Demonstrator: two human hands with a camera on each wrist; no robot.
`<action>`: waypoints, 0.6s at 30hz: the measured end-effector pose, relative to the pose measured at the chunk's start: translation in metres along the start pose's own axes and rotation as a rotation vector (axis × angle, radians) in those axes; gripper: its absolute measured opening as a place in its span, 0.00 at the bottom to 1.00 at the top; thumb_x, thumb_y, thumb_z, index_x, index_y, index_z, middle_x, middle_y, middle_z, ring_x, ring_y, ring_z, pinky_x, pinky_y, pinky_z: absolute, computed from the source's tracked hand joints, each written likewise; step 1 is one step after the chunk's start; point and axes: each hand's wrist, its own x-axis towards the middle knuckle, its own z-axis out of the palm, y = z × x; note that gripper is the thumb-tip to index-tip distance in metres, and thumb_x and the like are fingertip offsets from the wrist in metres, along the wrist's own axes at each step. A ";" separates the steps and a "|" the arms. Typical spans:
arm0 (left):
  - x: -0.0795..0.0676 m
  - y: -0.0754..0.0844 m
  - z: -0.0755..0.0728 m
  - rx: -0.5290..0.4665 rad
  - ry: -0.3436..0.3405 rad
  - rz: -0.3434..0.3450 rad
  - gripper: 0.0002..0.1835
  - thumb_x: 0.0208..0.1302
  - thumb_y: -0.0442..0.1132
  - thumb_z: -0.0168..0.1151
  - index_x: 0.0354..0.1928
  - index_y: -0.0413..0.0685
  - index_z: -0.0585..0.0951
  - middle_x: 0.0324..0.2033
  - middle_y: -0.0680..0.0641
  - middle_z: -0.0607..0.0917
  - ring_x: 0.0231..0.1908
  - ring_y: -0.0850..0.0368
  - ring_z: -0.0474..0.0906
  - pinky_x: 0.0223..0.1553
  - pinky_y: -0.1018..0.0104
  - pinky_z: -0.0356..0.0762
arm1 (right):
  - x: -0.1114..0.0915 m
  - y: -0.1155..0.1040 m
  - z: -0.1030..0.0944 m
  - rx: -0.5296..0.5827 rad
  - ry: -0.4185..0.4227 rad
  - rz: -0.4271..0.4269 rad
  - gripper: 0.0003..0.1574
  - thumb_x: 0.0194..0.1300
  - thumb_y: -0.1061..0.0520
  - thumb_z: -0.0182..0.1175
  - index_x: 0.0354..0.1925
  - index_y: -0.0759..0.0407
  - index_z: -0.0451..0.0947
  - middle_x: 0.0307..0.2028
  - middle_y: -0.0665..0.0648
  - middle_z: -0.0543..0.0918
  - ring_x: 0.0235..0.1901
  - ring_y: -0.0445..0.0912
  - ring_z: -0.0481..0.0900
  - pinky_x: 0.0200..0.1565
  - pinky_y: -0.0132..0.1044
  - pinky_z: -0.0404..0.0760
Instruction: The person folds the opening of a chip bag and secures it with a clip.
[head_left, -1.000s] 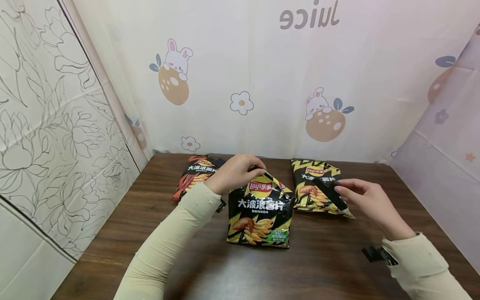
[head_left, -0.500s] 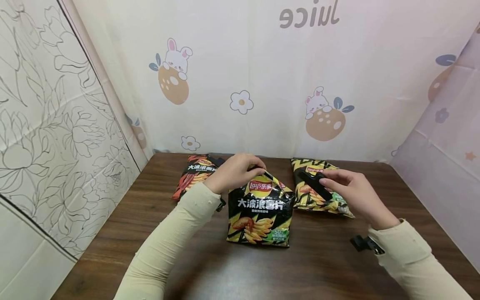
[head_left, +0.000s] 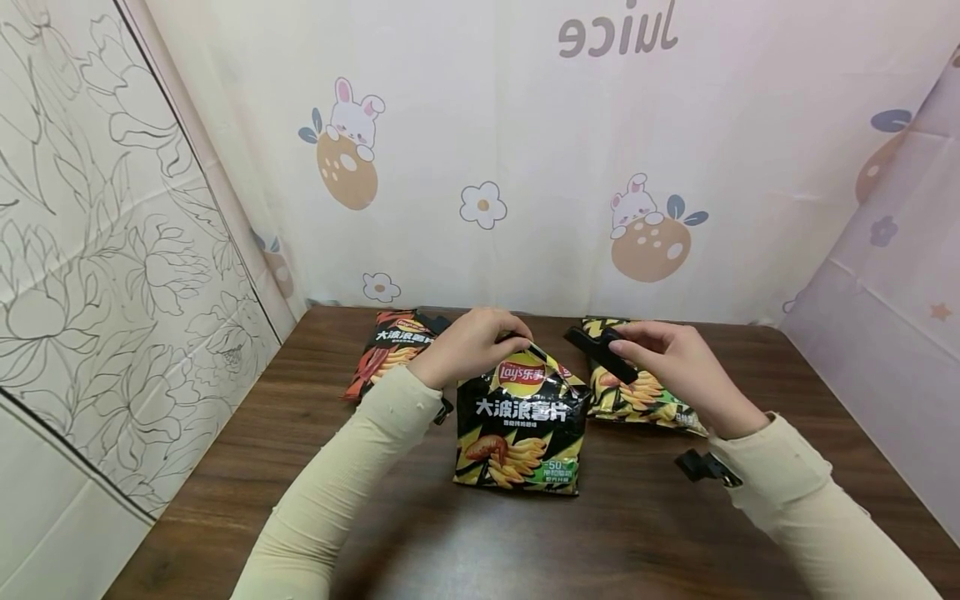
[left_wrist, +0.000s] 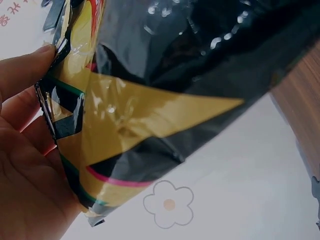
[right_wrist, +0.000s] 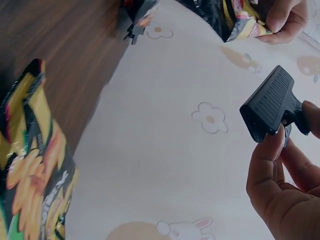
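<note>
Right now, the job in hand looks like closing a glossy black-and-yellow foil chip bag (head_left: 521, 442), which stands roughly upright around the middle of the dark brown wooden worktop (head_left: 525, 550). The left hand (head_left: 476, 343) pinches its top edge narrowly between thumb and fingers, and the upper corner there slants down as if folded over. The right hand (head_left: 678, 367) holds a black, ridged plastic clip (head_left: 606, 357) by its levers between thumb and fingertips; whether the clip's jaws are parted, I cannot tell. It hangs just to the right of the bag's top, not touching it, in front of a second black-and-yellow foil bag (head_left: 645, 398) lying near the far edge. Toward the far left corner lies a red-and-black foil bag (head_left: 393, 346), partly behind the left hand. The step seems to be lining up the clip with the pinched edge. Next, I judge, the right hand should squeeze the levers, slide the open clip over the fold and let go, while the left keeps the fold flat and its fingertips clear.
</note>
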 end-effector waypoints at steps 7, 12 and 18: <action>0.000 0.000 0.000 -0.007 0.008 -0.002 0.11 0.72 0.42 0.57 0.48 0.50 0.86 0.44 0.51 0.87 0.43 0.60 0.80 0.48 0.62 0.77 | 0.010 -0.010 0.009 -0.012 -0.008 -0.087 0.30 0.69 0.40 0.58 0.59 0.59 0.78 0.51 0.62 0.84 0.38 0.36 0.81 0.37 0.34 0.81; -0.001 0.000 0.000 -0.006 0.013 -0.001 0.11 0.72 0.43 0.57 0.48 0.50 0.86 0.44 0.51 0.87 0.42 0.60 0.80 0.47 0.62 0.77 | 0.014 -0.014 0.016 -0.015 -0.014 -0.113 0.28 0.69 0.40 0.59 0.57 0.58 0.79 0.47 0.60 0.85 0.38 0.40 0.82 0.38 0.34 0.81; -0.002 0.000 -0.001 -0.015 0.017 0.008 0.11 0.72 0.43 0.57 0.48 0.50 0.86 0.43 0.51 0.87 0.40 0.62 0.80 0.45 0.63 0.77 | 0.014 -0.017 0.021 -0.048 -0.001 -0.159 0.25 0.70 0.43 0.59 0.56 0.57 0.79 0.45 0.59 0.85 0.39 0.43 0.83 0.39 0.34 0.80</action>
